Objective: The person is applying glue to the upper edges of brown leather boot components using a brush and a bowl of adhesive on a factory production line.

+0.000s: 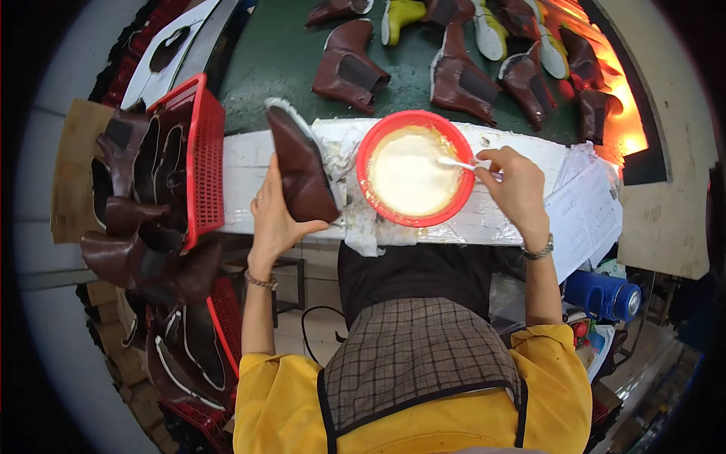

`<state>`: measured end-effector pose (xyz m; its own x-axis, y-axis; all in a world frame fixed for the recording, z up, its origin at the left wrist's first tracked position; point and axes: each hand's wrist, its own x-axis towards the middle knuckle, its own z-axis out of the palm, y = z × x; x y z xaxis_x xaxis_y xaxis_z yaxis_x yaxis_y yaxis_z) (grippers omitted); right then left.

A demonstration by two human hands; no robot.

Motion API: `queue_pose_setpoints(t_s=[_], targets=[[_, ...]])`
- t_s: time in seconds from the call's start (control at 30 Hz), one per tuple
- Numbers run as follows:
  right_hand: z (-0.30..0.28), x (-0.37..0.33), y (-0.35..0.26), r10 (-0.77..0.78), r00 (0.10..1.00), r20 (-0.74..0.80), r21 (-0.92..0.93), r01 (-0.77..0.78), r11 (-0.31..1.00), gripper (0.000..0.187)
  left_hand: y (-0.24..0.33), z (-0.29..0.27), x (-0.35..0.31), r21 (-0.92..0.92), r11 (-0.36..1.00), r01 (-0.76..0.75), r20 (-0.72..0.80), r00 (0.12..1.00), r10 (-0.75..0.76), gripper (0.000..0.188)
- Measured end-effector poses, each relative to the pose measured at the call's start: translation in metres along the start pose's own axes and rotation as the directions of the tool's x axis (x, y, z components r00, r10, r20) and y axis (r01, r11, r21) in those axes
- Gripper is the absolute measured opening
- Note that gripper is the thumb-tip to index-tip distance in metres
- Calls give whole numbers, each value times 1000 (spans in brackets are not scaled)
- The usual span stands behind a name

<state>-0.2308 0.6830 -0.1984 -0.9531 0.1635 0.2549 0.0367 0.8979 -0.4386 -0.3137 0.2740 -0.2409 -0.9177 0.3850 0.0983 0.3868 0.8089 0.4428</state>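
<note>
My left hand point(276, 216) grips a dark brown leather boot point(301, 166) above the white work board, with the thumb along its lower end. A pale rim runs along the boot's upper right edge. To the right of the boot stands a red bowl point(459, 198) of creamy white paste point(408, 178). My right hand point(514, 181) is closed around the handle of a small white brush point(456, 163). The brush's tip reaches into the bowl, over the paste.
Brown boots point(461, 79) and yellow-green shoe forms point(490, 34) lie on the green table point(265, 60), near an orange glow at right. Left stands a red basket point(206, 163) of boots. Papers point(582, 212) hang at the board's right, above a blue flask point(601, 295).
</note>
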Motion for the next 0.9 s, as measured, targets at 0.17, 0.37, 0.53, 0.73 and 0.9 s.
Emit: queue_pose_setpoints(t_s=[0.17,0.37,0.53,0.73,0.9], targets=[[8,-9,14,92,994,65,90,-98,991,18,0,13,-9,2,999,51,-16,999,-51,149],[9,-6,-1,97,995,6,362,-93,928,17,3,-8,-9,-374,926,48,-193,973,-128,116],[6,-4,-42,-72,997,24,641,40,766,12,38,-19,-13,-260,932,-252,-213,957,199,123],[6,28,-33,-121,960,-253,518,240,821,13,69,-17,-16,-457,761,-460,-236,888,395,114],[-9,22,-35,-216,941,-260,509,324,797,15,65,-9,-6,-262,794,-548,-448,798,403,120]])
